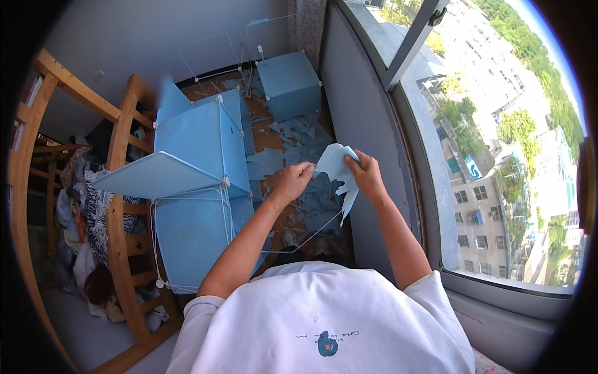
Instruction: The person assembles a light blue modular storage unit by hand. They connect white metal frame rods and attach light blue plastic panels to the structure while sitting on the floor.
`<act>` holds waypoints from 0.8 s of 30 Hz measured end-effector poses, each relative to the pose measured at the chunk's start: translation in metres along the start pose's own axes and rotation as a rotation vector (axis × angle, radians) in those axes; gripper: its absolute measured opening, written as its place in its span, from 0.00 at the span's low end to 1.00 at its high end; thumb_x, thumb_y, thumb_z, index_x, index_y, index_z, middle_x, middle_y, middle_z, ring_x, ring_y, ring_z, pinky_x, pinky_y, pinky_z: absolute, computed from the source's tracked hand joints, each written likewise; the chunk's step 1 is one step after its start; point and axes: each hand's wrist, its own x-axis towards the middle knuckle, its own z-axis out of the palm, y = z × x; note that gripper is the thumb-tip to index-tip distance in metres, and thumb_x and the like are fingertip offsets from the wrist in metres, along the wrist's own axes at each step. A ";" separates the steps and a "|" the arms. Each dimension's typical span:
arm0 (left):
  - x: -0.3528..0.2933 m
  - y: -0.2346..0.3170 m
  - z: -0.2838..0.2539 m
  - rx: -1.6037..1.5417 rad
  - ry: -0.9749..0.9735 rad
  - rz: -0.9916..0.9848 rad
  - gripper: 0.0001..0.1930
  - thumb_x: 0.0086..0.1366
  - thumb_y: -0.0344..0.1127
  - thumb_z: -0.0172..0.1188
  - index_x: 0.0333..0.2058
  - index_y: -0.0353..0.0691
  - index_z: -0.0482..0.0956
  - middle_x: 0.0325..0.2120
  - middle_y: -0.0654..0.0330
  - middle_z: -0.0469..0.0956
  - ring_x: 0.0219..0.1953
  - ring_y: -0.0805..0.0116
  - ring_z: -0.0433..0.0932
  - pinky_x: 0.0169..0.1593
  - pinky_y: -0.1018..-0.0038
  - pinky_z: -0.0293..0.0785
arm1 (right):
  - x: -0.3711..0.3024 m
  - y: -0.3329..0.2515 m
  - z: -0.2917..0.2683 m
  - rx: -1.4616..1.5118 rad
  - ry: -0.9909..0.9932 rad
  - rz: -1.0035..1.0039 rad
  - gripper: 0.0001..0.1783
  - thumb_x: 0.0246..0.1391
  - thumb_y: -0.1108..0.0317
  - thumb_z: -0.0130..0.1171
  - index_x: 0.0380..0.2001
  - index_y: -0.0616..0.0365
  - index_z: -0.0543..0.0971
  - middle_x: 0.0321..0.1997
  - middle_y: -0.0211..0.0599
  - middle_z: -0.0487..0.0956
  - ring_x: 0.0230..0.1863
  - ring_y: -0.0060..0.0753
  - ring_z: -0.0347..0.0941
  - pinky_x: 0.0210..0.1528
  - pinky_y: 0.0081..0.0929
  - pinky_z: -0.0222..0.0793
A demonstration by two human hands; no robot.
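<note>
In front of my chest I hold a torn light-blue plastic sheet point(333, 163) with ragged edges. My right hand point(367, 176) grips its upper right part, thumb across the top. My left hand point(295, 181) is closed in a pinch at its left edge; the fingertips are partly hidden. A narrow strip of the sheet hangs below my right hand, and a thin white wire point(311, 238) runs from near its lower end toward the lower left. Under my hands, many torn light-blue pieces point(321, 199) litter the brown floor point(281, 215).
Light-blue panel cubes with white connectors point(198, 134) stand on my left, one panel point(149, 176) swung outward. Another blue cube point(291, 84) sits at the far wall beside bare wire frames point(212, 53). A wooden bunk frame point(118, 206) is at left, a window point(486, 187) at right.
</note>
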 end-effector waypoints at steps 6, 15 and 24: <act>-0.009 0.002 0.005 0.041 0.027 -0.061 0.12 0.58 0.39 0.56 0.32 0.34 0.77 0.18 0.60 0.76 0.21 0.73 0.73 0.28 0.74 0.67 | 0.013 0.003 0.006 -0.097 0.166 0.021 0.15 0.56 0.59 0.51 0.29 0.61 0.77 0.18 0.38 0.73 0.20 0.31 0.70 0.27 0.29 0.67; 0.001 0.021 -0.001 0.043 -0.086 -0.184 0.11 0.57 0.38 0.57 0.30 0.35 0.77 0.15 0.64 0.73 0.19 0.77 0.69 0.25 0.78 0.64 | 0.020 -0.002 0.014 -0.023 0.024 0.144 0.19 0.54 0.55 0.52 0.34 0.62 0.78 0.24 0.41 0.77 0.25 0.33 0.75 0.31 0.31 0.70; -0.002 0.004 0.010 -0.151 0.037 -0.031 0.11 0.58 0.32 0.56 0.39 0.34 0.75 0.18 0.67 0.70 0.20 0.81 0.65 0.23 0.80 0.60 | 0.025 -0.015 -0.002 0.203 -0.099 0.212 0.25 0.56 0.51 0.49 0.42 0.63 0.75 0.33 0.42 0.77 0.36 0.36 0.75 0.41 0.31 0.69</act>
